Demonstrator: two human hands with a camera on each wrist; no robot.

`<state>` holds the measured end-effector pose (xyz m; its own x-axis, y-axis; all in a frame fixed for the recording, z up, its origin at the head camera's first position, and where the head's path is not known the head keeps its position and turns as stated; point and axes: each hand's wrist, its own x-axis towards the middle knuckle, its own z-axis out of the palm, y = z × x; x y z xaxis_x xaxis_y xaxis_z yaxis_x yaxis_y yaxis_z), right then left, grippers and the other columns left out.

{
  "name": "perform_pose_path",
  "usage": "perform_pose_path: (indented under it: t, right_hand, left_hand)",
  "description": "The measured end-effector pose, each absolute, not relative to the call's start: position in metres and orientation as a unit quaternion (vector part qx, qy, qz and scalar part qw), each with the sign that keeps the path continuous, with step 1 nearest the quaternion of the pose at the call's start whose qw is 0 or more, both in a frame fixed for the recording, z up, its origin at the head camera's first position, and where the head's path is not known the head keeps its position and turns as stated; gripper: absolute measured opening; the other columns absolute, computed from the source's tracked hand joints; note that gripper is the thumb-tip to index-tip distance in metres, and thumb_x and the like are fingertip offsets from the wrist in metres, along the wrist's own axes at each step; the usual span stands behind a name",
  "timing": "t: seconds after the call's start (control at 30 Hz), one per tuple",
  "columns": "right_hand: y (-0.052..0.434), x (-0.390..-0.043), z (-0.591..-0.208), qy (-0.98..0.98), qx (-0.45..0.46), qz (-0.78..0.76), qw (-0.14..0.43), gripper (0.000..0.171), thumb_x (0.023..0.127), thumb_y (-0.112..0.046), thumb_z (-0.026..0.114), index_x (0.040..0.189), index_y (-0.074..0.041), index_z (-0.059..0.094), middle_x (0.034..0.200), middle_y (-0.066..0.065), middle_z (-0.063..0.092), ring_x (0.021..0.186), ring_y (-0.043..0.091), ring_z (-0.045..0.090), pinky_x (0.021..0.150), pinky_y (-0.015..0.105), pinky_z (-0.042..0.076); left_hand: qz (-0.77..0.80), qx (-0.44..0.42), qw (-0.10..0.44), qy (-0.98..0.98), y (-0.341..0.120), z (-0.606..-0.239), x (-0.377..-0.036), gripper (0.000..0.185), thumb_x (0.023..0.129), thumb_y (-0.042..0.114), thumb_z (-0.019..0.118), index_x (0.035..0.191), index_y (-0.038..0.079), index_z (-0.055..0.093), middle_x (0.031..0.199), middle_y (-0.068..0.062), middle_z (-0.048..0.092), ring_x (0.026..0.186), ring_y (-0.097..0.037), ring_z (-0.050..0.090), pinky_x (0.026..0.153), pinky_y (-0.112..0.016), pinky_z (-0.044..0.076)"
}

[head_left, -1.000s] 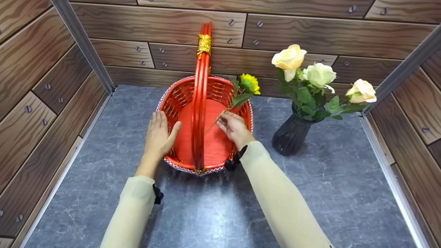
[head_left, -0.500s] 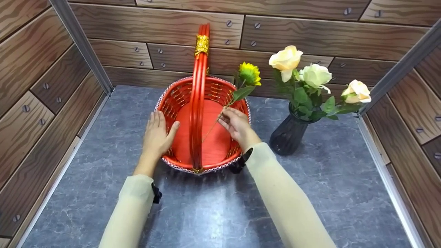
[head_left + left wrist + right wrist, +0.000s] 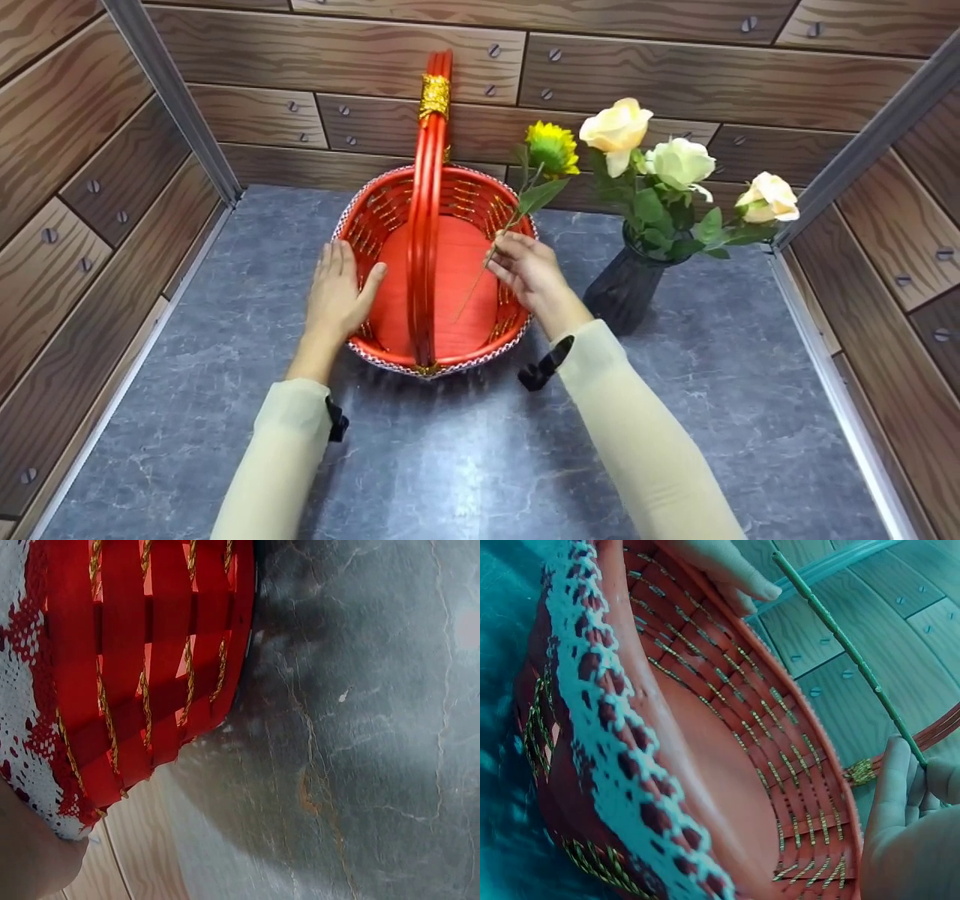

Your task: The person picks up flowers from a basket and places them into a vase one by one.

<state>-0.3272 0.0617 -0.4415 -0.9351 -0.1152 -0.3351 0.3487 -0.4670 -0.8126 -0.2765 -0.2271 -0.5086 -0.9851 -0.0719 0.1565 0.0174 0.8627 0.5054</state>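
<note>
A yellow sunflower [image 3: 553,148] with a leafy green stem is pinched between the thumb and fingers of the right hand [image 3: 536,281]. Its bare stem end [image 3: 832,626] slants over the inside of a red woven basket [image 3: 394,304]. The right hand is at the basket's right rim; whether it touches the rim I cannot tell. On the opposite side, the left hand [image 3: 335,296] rests against the left rim, fingers straight and thumb spread inward. The left wrist view shows part of that hand [image 3: 37,859] at the lacy edge. The basket's bottom holds nothing visible.
A dark glass vase [image 3: 626,289] stands right of the basket, holding three pale roses [image 3: 679,163]. The tall basket handle [image 3: 425,225], wrapped with gold ribbon [image 3: 435,96], arches over the middle. Wood-patterned panels [image 3: 360,52] enclose the grey marbled surface [image 3: 442,465].
My right hand has shifted right, from over the basket toward its right rim. The sunflower has risen and moved right with it. My left hand stays on the left rim.
</note>
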Motion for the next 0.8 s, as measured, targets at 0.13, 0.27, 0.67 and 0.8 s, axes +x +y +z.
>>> perform_pose_path:
  t: [0.13,0.27,0.67,0.8]
  right_hand:
    - [0.069,-0.32,-0.432,0.505,0.097,-0.847,0.134,0.007,0.098,0.0,0.058,0.105,-0.003,0.06,0.083,0.007,0.066,0.072,0.015,0.066,0.071,0.029,0.061]
    - [0.074,-0.314,-0.422,0.512,0.076,-0.845,0.132,0.007,0.098,0.0,0.057,0.105,-0.002,0.059,0.081,0.007,0.066,0.07,0.015,0.067,0.069,0.027,0.061]
    - [0.094,-0.298,-0.376,0.537,0.017,-0.833,0.128,0.013,0.097,0.001,0.059,0.11,0.002,0.059,0.084,0.007,0.068,0.074,0.017,0.068,0.072,0.027,0.061]
    - [0.102,-0.292,-0.361,0.544,-0.006,-0.83,0.122,0.016,0.098,0.001,0.058,0.113,0.004,0.057,0.083,0.006,0.069,0.074,0.017,0.068,0.072,0.027,0.061]
  left_hand:
    - [-0.263,0.012,0.086,-0.961,-0.227,-0.509,-0.277,0.093,0.101,0.067,0.025,0.156,-0.008,0.015,0.164,-0.025,0.012,0.154,-0.036,0.002,0.125,-0.048,0.006]
    - [-0.263,0.013,0.088,-0.961,-0.227,-0.509,-0.278,0.093,0.1,0.067,0.025,0.156,-0.008,0.015,0.164,-0.025,0.011,0.154,-0.036,0.002,0.125,-0.048,0.006]
    - [-0.267,0.012,0.084,-0.96,-0.227,-0.509,-0.277,0.093,0.101,0.066,0.025,0.156,-0.007,0.013,0.164,-0.025,0.009,0.154,-0.036,0.001,0.125,-0.048,0.005]
    - [-0.265,0.012,0.084,-0.96,-0.228,-0.508,-0.277,0.093,0.101,0.066,0.025,0.156,-0.008,0.013,0.164,-0.026,0.009,0.154,-0.036,0.001,0.125,-0.05,0.007]
